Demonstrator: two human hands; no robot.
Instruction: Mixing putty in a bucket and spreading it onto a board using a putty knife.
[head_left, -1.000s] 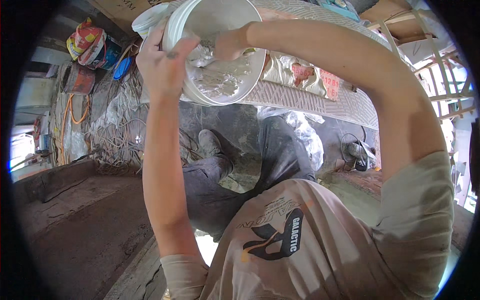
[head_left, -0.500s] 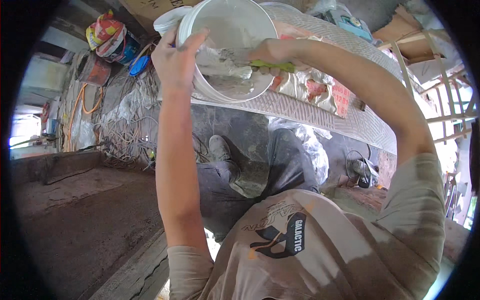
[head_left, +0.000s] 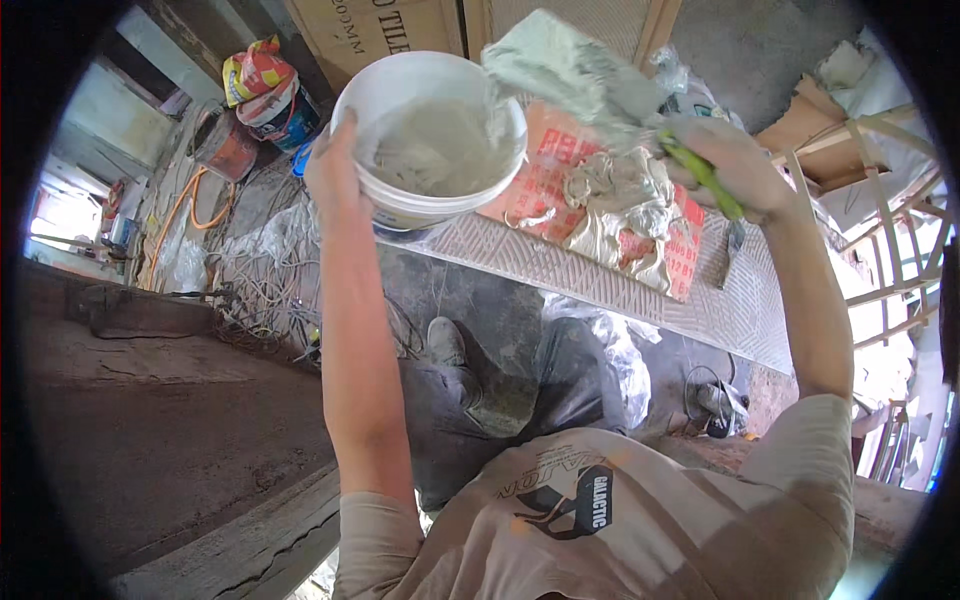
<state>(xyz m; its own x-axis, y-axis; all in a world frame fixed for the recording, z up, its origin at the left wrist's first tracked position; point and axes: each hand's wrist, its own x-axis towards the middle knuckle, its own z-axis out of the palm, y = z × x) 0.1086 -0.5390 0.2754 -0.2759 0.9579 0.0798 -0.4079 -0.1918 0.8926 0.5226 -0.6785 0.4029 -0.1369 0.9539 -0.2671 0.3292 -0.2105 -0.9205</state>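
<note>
My left hand (head_left: pixel 333 180) is closed on the left side of a white plastic bucket (head_left: pixel 412 78), which tilts so that its mouth faces me. Grey-white paste (head_left: pixel 425 145) coats the bottom and inner wall. To the right, my right hand (head_left: pixel 745 165) is wrapped round the green handle of a trowel (head_left: pixel 703 175), blurred by motion. A thick layer of paste (head_left: pixel 565 75) covers its blade, which reaches left to just beyond the bucket's rim. Below the trowel lies a red printed sheet (head_left: pixel 560 135) with smeared heaps of paste (head_left: pixel 635 205) on it.
A long patterned light-grey panel (head_left: pixel 510 250) supports the sheet. A small dark-bladed tool (head_left: pixel 733 250) lies by its right edge. Cardboard boxes (head_left: pixel 375 40) stand behind; tangled cables (head_left: pixel 265 290) and a paint bucket (head_left: pixel 275 110) are at left, wooden slats (head_left: pixel 880 210) at right.
My right hand has brought the trowel out of the bucket and to the right, with paste on its blade. The bucket has shifted lower in view, exposing more of the red sheet.
</note>
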